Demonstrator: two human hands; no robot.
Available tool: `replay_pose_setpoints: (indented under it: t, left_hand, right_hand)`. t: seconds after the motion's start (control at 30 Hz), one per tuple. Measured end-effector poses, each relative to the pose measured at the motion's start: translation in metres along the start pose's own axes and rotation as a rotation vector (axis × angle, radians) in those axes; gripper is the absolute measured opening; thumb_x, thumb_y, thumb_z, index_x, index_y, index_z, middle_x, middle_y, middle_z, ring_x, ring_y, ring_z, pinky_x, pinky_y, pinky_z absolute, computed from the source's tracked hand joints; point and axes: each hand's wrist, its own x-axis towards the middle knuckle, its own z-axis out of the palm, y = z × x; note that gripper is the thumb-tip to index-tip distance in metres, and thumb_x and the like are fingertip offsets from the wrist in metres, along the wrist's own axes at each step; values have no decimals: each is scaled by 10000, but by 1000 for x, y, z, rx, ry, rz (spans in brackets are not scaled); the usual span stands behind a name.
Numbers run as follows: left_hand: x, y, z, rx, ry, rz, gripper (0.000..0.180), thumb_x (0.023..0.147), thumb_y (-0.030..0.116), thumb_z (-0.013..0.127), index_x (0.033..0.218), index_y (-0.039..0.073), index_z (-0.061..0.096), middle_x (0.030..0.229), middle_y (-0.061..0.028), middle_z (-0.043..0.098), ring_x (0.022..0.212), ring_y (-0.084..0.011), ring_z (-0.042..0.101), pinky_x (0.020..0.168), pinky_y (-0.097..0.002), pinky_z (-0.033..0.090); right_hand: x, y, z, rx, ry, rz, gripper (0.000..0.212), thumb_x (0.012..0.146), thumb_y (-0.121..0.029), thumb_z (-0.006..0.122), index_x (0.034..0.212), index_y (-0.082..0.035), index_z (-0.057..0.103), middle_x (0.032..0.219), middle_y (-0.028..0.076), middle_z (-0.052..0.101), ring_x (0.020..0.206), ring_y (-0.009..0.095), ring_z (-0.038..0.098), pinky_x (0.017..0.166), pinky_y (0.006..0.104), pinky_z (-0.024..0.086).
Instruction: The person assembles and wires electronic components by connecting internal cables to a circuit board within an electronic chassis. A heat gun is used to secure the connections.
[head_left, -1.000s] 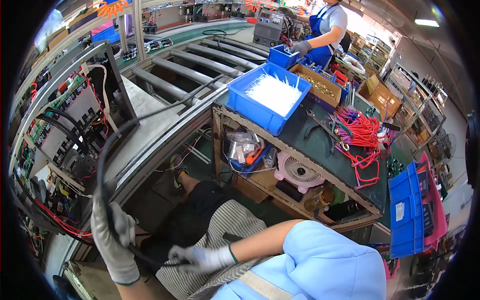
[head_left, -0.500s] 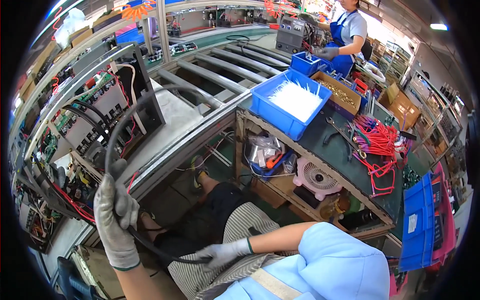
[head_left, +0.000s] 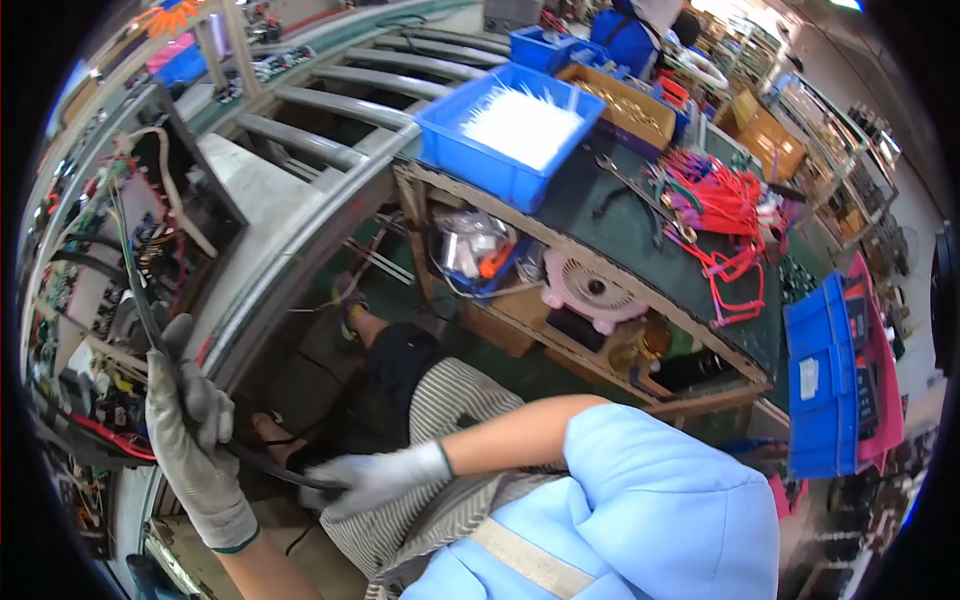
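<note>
A thick black cable (head_left: 265,463) runs between my two gloved hands. My left hand (head_left: 192,430), in a grey-white work glove, is closed around it at the lower left. Above that hand the cable rises toward an open equipment frame (head_left: 178,150), and thin loose wires show at its upper end. My right hand (head_left: 372,482), gloved too and slightly blurred, grips the cable's lower stretch in front of my striped apron (head_left: 455,395). Circuit boards and red and white wires fill the frame beside my left hand.
A metal roller conveyor (head_left: 320,105) runs along the far left. On the green bench stand a blue bin (head_left: 480,165) of white strips, a carton of brass-coloured parts (head_left: 625,105), pliers and red wire bundles (head_left: 715,205). A pink fan (head_left: 592,290) sits underneath. A co-worker (head_left: 625,40) is behind.
The view has swung right and down. My right hand has moved left along the cable, nearer my left hand. The cable's upper part, arched before, now points up with its wire end showing.
</note>
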Motion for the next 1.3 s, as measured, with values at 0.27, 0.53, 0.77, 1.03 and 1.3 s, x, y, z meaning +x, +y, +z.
replay_pose_setpoints:
  t: [0.27,0.53,0.77,1.03,1.3]
  left_hand:
    - [10,16,-6,141,133,126,335,1028,198,466,1269,11,605,814,69,534,605,0,455,462,-175,340]
    - [13,-8,16,172,209,97,661,975,611,516,1328,52,508,894,-24,636,692,-71,607,588,-201,471]
    - [13,-25,18,-47,-11,-206,336,1039,325,545,1249,66,587,838,7,640,598,-51,574,493,-171,408]
    - [161,-10,27,149,146,134,357,1055,376,470,1249,102,589,762,7,581,487,-45,423,435,-207,296]
    - [240,-3,23,399,328,156,361,1017,213,544,1342,66,600,811,-54,687,473,-100,578,389,-225,418]
  right_hand:
    - [-22,10,20,-260,140,-43,391,1029,-293,538,1218,49,555,990,244,640,892,401,626,778,448,490]
    - [-16,-53,3,438,243,155,391,1043,-415,508,1024,-29,562,628,-19,451,492,86,405,450,242,347]
    - [3,-27,-31,468,239,50,390,1018,-444,549,1007,-55,566,672,-14,481,482,96,432,457,246,377]
    - [110,-104,-85,263,528,0,421,1055,-500,417,942,-108,517,725,-9,482,545,80,426,515,238,396]
    - [180,-107,-118,251,626,27,354,1055,-480,430,938,-153,498,674,-30,435,530,68,385,490,225,345]
